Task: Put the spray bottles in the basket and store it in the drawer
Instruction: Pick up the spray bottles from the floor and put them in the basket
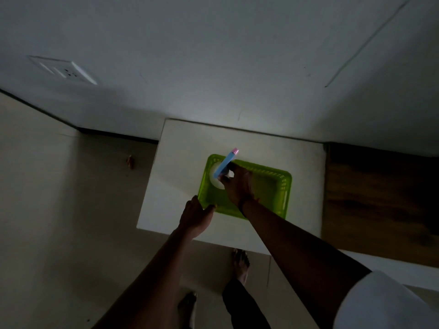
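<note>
Over the small white square tabletop (180, 143), nr its front-left part, a lime-green perforated plastic basket (268, 186) is sitting w/ its long axis running left-right. The person's right hand (237, 184) is reaching down into the basket's left end, fingers curled round a spray bottle w/ a white round body and a light-blue trigger head tipped w/ a pink nozzle (226, 162). The blue head is sticking up and away from the person, tilting toward the tabletop's back edge, nozzle just past the basket's far rim. The white body is looking low inside the left end; whether it's already resting on the basket floor can't be told in this dim light.

The left hand (196, 214) is pressing on the basket's front-left corner, fingers bent over the rim, thumb side on the tabletop, steadying it.

Judgement: the placing step is underway, prob. nr its end. The right hand is the nearer one to the bottle, and the coming move turns on the bottle's long axis: standing tall, it may not clear a drawer, so laying it along the basket's length seems wiser. No drawer or other bottle is clearly visible.
</note>
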